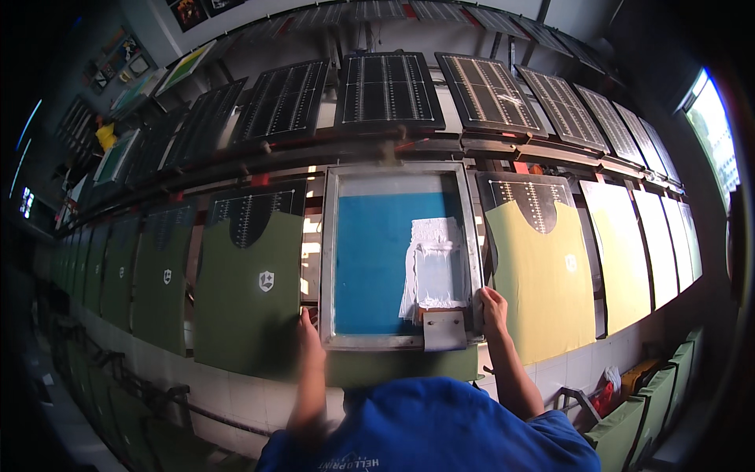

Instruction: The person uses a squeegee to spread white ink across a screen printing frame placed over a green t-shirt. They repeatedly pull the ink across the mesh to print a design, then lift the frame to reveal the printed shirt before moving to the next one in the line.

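Note:
In front of me lies a screen printing frame (331, 259) with a metal rim and blue mesh (371, 263). Thick white ink (435, 230) surrounds a paler rectangle on the right of the mesh. A squeegee with a grey metal plate (444, 331) rests at the lower right rim. My left hand (310, 337) is closed at the frame's lower left side, its fingers partly hidden. My right hand (494, 308) grips the right side, thumb uppermost. Green fabric (401, 366) shows below the frame. What lies under the mesh is hidden.
A green shirt (248, 315) with a white badge print covers the board to the left; a yellowish-green one (543, 291) lies to the right. Bare black boards (389, 90) line the row behind a rail (314, 145). More green shirt boards (629, 429) stand at the lower right.

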Tool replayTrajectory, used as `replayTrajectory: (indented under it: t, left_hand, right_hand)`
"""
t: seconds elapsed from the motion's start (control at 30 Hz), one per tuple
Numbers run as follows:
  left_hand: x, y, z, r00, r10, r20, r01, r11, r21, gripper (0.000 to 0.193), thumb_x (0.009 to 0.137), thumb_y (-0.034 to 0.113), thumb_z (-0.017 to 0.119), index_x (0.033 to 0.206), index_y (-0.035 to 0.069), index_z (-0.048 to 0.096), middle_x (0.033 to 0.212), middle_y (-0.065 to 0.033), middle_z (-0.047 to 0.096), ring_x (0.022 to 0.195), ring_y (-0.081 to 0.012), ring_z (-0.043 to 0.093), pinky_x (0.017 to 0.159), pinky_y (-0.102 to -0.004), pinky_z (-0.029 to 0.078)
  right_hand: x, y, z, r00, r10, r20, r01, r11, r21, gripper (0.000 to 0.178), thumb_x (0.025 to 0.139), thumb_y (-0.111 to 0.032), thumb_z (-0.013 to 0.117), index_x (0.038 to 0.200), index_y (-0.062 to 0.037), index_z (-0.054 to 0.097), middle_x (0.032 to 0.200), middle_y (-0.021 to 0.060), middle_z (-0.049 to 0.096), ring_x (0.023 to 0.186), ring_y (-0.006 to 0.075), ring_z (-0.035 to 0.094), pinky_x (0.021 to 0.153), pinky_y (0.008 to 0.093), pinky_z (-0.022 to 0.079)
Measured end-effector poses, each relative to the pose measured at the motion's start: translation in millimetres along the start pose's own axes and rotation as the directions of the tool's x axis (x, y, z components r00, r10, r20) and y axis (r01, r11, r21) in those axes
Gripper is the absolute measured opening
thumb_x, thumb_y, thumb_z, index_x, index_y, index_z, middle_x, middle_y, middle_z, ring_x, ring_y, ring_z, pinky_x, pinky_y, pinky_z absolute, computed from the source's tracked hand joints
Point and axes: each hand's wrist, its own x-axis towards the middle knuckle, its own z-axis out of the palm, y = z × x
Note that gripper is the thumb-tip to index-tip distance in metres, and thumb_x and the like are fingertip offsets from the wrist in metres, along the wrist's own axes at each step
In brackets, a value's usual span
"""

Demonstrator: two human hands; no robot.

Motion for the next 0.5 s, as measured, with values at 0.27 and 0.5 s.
replayTrajectory:
  t: [0.27, 0.5]
  left_hand:
    - [0.4, 4.1, 15.0, 0.975, 0.199, -0.099, -0.176, 0.963, 0.205, 0.054, 0.100, 0.048, 0.049, 0.114, -0.002, 0.063, 0.107, -0.0081, 0.065, 0.101, -0.0200, 0.059, 0.091, -0.0345, 0.045]
    - [-45.2, 36.2, 32.3, 0.661, 0.746, 0.079, -0.672, 0.542, 0.505, 0.022, 0.098, 0.018, 0.056, 0.102, -0.002, 0.063, 0.096, -0.0159, 0.066, 0.091, -0.0303, 0.061, 0.083, -0.0415, 0.047]
  right_hand:
    - [6.6, 0.2, 3.5, 0.999, -0.039, 0.000, 0.039, 0.999, -0.022, 0.032, 0.093, -0.027, 0.070, 0.108, 0.0017, 0.070, 0.090, 0.0011, 0.069, 0.082, 0.0094, 0.060, 0.076, 0.0249, 0.046]
    - [-11.5, -17.4, 15.9, 0.921, -0.388, -0.039, 0.294, 0.755, -0.586, 0.041, 0.091, -0.033, 0.071, 0.115, 0.0005, 0.064, 0.102, 0.0116, 0.067, 0.096, 0.0242, 0.061, 0.086, 0.0358, 0.047]
